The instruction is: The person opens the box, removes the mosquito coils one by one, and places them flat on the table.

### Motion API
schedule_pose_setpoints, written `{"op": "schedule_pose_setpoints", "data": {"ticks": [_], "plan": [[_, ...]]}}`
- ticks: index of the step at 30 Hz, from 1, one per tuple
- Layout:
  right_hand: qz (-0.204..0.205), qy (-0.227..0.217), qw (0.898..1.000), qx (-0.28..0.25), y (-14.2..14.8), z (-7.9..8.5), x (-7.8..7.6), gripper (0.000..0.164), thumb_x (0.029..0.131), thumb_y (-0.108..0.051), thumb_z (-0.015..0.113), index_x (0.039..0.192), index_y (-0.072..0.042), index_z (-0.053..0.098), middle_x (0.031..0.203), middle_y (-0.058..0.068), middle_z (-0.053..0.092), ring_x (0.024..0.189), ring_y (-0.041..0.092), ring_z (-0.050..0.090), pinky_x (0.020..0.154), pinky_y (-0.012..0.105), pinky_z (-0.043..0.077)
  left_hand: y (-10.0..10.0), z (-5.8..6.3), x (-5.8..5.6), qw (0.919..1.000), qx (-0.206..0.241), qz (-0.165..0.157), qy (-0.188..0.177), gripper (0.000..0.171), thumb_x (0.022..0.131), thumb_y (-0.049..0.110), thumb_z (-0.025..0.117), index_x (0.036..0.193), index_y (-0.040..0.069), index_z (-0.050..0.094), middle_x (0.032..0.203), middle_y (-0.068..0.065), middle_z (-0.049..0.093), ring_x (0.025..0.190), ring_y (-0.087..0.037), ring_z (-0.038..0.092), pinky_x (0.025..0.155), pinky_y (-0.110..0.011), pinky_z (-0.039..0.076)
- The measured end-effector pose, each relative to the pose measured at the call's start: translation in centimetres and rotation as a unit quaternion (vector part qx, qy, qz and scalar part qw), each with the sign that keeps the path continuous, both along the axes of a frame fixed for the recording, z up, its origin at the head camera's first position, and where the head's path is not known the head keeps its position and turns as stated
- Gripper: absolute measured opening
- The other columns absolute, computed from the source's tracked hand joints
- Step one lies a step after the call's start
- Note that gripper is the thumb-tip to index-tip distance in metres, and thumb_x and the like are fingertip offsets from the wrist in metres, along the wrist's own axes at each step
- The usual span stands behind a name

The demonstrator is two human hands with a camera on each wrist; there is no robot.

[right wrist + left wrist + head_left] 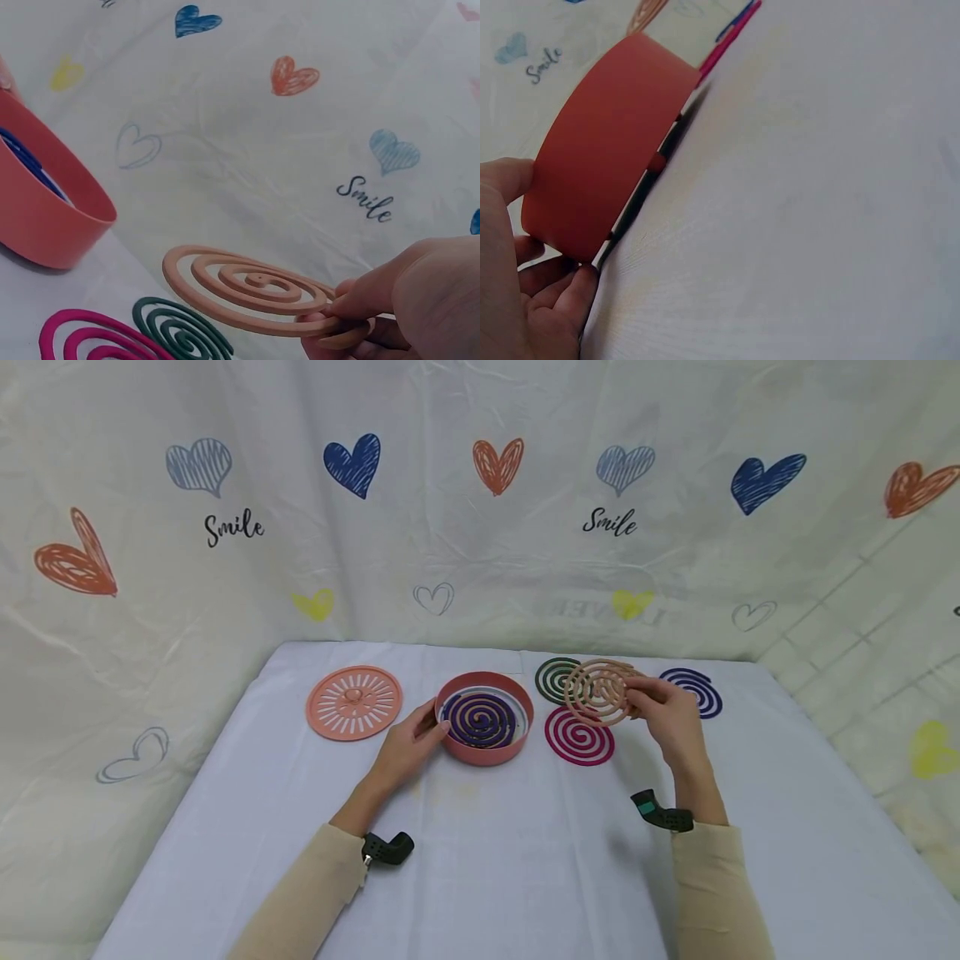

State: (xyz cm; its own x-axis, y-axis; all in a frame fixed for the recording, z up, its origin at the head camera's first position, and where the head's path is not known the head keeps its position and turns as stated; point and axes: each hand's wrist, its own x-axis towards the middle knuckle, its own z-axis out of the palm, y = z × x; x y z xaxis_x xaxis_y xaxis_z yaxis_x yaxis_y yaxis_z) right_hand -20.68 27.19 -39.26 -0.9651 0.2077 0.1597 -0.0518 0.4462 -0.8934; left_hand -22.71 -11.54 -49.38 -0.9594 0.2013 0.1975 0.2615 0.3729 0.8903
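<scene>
- A white cloth (510, 860) covers the table, its bare front filling the lower middle of the frame, with two beige sleeves (723, 893) entering at the bottom corners.
- Left of centre, the left hand (408, 745) grips the left wall of a round, open, coral-red box (483, 758), thumb at the rim; a dark blue spiral coil (480, 720) lies inside.
- Right of centre, the right hand (671, 714) pinches a flat, tan spiral coil (260, 280) by its right edge, thumb against fingers. Being round, the coil has no long axis; its body reaches leftward from the fingertips, towards the box. Coil and box are apart, the left hand on the box's far side from the coil.
- A magenta spiral coil (580, 738) lies between, towards the front; the tan one appears raised, overlapping a dark green spiral coil (538, 681) behind it.
- Further right lies another dark blue spiral (693, 693); at left, a slotted, round, coral lid (353, 697).
- Farthest, a pale backdrop (480, 543) printed with hearts fills the upper frame.
</scene>
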Motion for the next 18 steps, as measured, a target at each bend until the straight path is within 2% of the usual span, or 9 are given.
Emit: {"op": "schedule_pose_setpoints", "data": {"ticks": [4, 8, 15, 18], "plan": [[-0.010, 0.001, 1.000, -0.017, 1.0, -0.3, -0.1, 0.035, 0.100, -0.017, 0.061, 0.126, 0.007, 0.064, 0.091, -0.011, 0.066, 0.075, -0.001, 0.062, 0.068, 0.012, 0.057, -0.1, 0.0, -0.1, 1.0000, 0.001, 0.000, -0.001, 0.063, 0.099, 0.044, 0.061, 0.153, 0.017, 0.043, 0.151, -0.006, 0.052, 0.138, -0.020, 0.053, 0.114, -0.037, 0.046], [-0.025, -0.009, 0.999, -0.022, 1.9, -0.6, -0.2, 0.036, 0.101, -0.017, 0.060, 0.127, 0.007, 0.063, 0.089, -0.014, 0.064, 0.074, -0.002, 0.062, 0.067, 0.011, 0.057, -0.1, -0.1, -0.2, 1.0000, 0.000, -0.004, 0.001, 0.063, 0.099, 0.043, 0.060, 0.153, 0.017, 0.042, 0.152, -0.006, 0.052, 0.139, -0.021, 0.052, 0.114, -0.037, 0.046], [-0.049, -0.028, 0.998, -0.024, 3.1, -1.2, -0.3, 0.036, 0.102, -0.018, 0.058, 0.128, 0.006, 0.061, 0.092, -0.015, 0.060, 0.074, -0.001, 0.061, 0.068, 0.011, 0.057, -0.1, 0.0, -0.1, 1.0000, -0.002, -0.004, -0.003, 0.063, 0.099, 0.044, 0.060, 0.153, 0.017, 0.042, 0.152, -0.005, 0.051, 0.139, -0.020, 0.052, 0.114, -0.037, 0.046], [-0.057, -0.047, 0.997, -0.016, 3.5, -1.3, -0.2, 0.037, 0.103, -0.021, 0.056, 0.130, 0.004, 0.061, 0.097, -0.011, 0.059, 0.076, 0.000, 0.061, 0.070, 0.011, 0.058, -0.1, -0.1, -0.2, 1.0000, 0.000, -0.004, -0.002, 0.064, 0.099, 0.045, 0.060, 0.153, 0.017, 0.042, 0.151, -0.005, 0.052, 0.139, -0.020, 0.052, 0.114, -0.038, 0.046]]}}
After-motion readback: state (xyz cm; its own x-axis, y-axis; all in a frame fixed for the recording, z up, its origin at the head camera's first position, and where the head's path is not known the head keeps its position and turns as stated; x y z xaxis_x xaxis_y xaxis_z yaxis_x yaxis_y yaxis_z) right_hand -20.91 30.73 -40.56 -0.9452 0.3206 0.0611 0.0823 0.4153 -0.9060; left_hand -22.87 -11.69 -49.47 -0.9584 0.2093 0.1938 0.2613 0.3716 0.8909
